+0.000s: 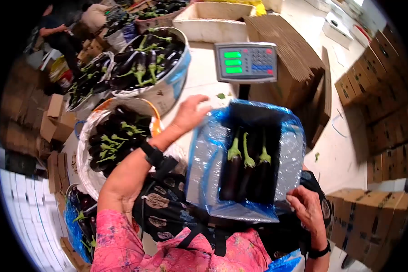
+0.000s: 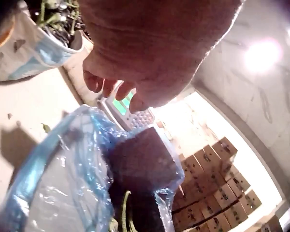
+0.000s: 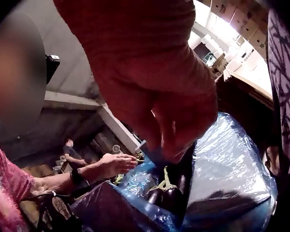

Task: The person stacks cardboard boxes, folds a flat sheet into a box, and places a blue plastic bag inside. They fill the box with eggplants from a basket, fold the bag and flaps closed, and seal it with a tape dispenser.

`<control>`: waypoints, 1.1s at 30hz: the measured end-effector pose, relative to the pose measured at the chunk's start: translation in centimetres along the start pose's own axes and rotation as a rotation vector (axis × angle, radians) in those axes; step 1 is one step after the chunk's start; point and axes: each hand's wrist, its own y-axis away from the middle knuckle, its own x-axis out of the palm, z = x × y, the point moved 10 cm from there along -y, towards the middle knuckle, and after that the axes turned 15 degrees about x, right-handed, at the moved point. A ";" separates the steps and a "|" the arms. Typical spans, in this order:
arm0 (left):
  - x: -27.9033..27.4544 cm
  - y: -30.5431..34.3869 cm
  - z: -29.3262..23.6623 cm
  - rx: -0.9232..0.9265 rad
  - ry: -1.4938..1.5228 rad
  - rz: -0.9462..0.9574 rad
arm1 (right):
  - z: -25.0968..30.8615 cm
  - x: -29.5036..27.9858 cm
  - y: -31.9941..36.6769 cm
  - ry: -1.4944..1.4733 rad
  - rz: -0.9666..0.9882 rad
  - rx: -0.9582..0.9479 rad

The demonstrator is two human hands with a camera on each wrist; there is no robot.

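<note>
A box lined with clear blue plastic (image 1: 203,170) stands in front of the person, its side flaps spread outward. Inside lie three dark eggplants (image 1: 245,174) side by side, green stems toward the far end. The left hand (image 1: 192,113) is raised by the box's far left corner, fingers extended and nothing held. Over the near right edge of the box hovers the right hand (image 1: 307,206), its fingers loosely bent. In the right wrist view that hand's fingertips overlap the blue liner (image 3: 232,159), with no object visible between them.
A scale display (image 1: 245,62) with green readouts stands beyond the box. Tubs of eggplants, one with an orange rim (image 1: 156,115), are on the left. Flat cardboard (image 1: 281,45) leans behind the scale; stacked cartons (image 1: 371,217) line the right. Other people (image 1: 59,36) are at back left.
</note>
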 end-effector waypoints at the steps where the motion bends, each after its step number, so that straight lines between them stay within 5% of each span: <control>1: 0.2 0.5 1.5 -0.060 -0.002 0.046 | -0.1 -0.2 0.1 -0.010 0.000 0.021; 4: 1.2 2.5 5.1 -0.265 0.080 0.100 | -0.3 -0.1 0.2 -0.010 0.015 0.047; 8: 1.1 2.1 4.3 -0.274 0.121 0.112 | 0.1 -0.5 -0.2 -0.033 0.022 0.066; 20: 3.0 -1.0 -2.9 0.107 0.001 0.213 | 2.5 -6.9 -9.6 -0.006 -0.265 -0.097; 33: 4.2 -2.6 -2.4 0.070 0.052 0.238 | 1.6 -6.2 -15.9 0.034 -0.215 -0.046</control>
